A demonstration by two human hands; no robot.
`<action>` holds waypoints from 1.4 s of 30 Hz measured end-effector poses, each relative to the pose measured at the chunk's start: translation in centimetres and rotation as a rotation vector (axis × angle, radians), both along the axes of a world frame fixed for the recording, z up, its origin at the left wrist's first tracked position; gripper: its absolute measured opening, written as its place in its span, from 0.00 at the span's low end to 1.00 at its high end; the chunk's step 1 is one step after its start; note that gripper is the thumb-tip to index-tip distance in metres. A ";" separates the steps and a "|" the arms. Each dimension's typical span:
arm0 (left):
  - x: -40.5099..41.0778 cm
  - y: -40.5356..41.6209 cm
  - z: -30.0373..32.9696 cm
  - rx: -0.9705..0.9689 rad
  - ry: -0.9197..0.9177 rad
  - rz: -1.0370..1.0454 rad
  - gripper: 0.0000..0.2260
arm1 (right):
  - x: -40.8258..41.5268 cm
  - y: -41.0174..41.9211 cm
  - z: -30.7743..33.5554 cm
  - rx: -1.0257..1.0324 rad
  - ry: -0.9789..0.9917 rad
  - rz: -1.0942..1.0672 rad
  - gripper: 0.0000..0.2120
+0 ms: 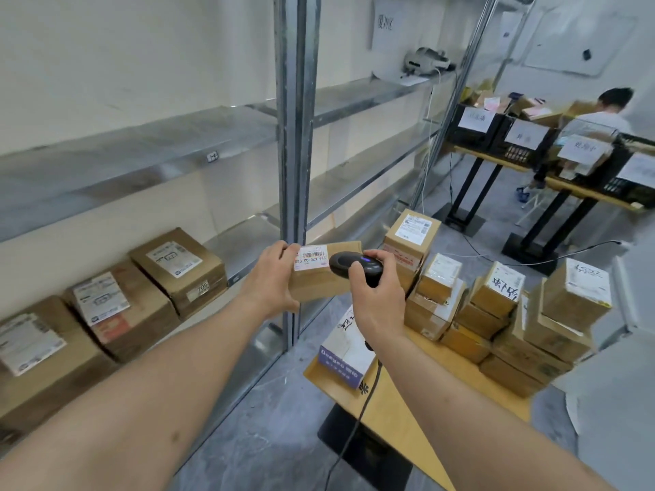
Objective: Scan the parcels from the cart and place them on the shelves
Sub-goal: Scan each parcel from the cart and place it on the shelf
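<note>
Now, step in hand: scanning, judged from the scanner head sitting right at the label.
Left hand: fingers and thumb curled round the left end of a small cardboard parcel, held in the air in front of the steel shelf upright, label up.
Right hand: wrapped round a black handheld barcode scanner, its head just beside the white barcode label, at about 3 o'clock of it.
Doing it well: keep the parcel level and the label free of the left thumb, which sits at its 9 o'clock edge; tip the scanner so its window faces the bars rather than overhanging them.
Scanner cable: hangs toward 6 o'clock over the cart; it could snag when the parcel goes to the shelf.
Cart load: stacked boxes at 3 to 4 o'clock, a white-and-purple box nearest.
Shelf: three shelved parcels at 8 to 9 o'clock; bare shelf boards above.
Beyond: a seated person at 2 o'clock, well apart.
</note>
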State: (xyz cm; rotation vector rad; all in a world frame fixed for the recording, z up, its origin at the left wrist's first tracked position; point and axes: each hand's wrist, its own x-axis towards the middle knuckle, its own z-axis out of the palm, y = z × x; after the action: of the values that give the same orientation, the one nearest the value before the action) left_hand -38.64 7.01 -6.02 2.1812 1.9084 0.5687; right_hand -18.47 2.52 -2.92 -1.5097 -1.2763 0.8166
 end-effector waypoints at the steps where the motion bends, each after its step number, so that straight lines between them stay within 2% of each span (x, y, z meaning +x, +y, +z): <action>1: -0.5 -0.4 0.3 0.003 0.008 -0.002 0.51 | -0.4 -0.6 0.2 0.004 -0.006 0.002 0.10; 8: -3.2 -3.6 1.7 0.004 0.038 0.024 0.53 | -3.0 -3.9 1.2 0.037 -0.004 0.017 0.11; 14: -4.7 -6.5 2.9 -0.004 0.041 0.168 0.51 | -6.0 -5.3 1.4 0.054 0.034 0.098 0.11; 18: -5.7 -8.9 3.7 -0.017 -0.001 0.321 0.49 | -8.5 -5.5 1.5 0.056 0.065 0.161 0.11; 23: -7.4 -12.3 4.5 -0.079 -0.047 0.515 0.52 | -10.9 -5.5 1.2 0.047 0.105 0.269 0.11; 28: -8.4 -16.9 4.7 -0.135 -0.050 0.746 0.43 | -12.9 -6.3 0.9 0.040 0.082 0.430 0.11; 35: -9.8 -25.7 4.9 -0.146 -0.082 1.035 0.54 | -16.7 -9.2 1.4 0.097 -0.007 0.732 0.14; 42: -13.5 -36.2 5.9 -0.144 -0.136 1.294 0.52 | -22.9 -15.8 1.6 0.113 0.043 0.897 0.16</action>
State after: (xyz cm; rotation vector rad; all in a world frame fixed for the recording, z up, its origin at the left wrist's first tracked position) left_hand -52.09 -29.15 -0.10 0.5417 2.9239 0.6462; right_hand -41.34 -13.30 -1.29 -0.7749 -1.9522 1.2906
